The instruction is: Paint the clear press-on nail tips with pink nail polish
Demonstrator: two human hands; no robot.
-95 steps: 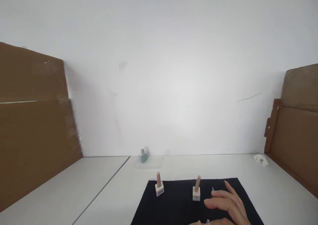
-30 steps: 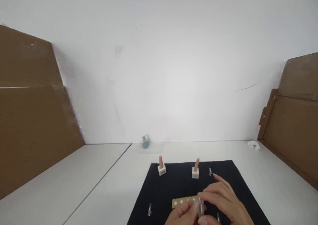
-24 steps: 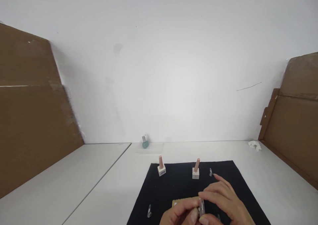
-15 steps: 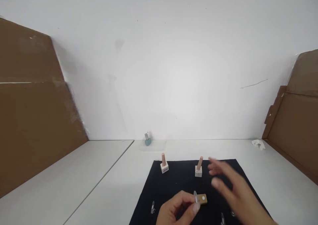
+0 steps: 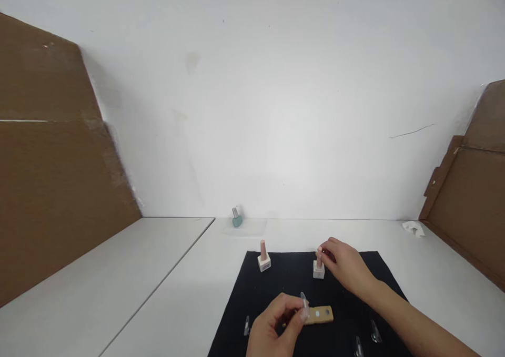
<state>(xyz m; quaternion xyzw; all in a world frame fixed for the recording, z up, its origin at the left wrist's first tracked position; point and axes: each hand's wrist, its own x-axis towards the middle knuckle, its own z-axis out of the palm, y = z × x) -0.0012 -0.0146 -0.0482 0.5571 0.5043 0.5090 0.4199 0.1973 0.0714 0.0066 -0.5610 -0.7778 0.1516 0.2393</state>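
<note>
My left hand (image 5: pixel 278 323) pinches a clear false nail tip (image 5: pixel 304 301) upright between thumb and forefinger, above the black mat (image 5: pixel 290 283). Just right of those fingers lies a tan strip (image 5: pixel 323 314) bearing a white dot and a dark dot. At the mat's back, my right hand (image 5: pixel 343 262) has its thumb and fingertips closed round the pink cap of a nail polish bottle (image 5: pixel 319 270), which stands on the mat. A second pink-capped nail polish bottle (image 5: pixel 264 262) stands to the left, untouched.
Clear nail tips lie on the mat: one (image 5: pixel 246 326) at left, others (image 5: pixel 375 332) at right. Behind, a teal nail polish bottle (image 5: pixel 236 220) stands by a clear sheet (image 5: pixel 252 228). Crumpled white tissue (image 5: pixel 413 228) lies far right. Cardboard panels (image 5: pixel 59 199) flank the white table.
My right hand has moved in from the right and taken hold of the bottle's cap. My left hand keeps the nail tip, shifted slightly left, showing more of the tan strip.
</note>
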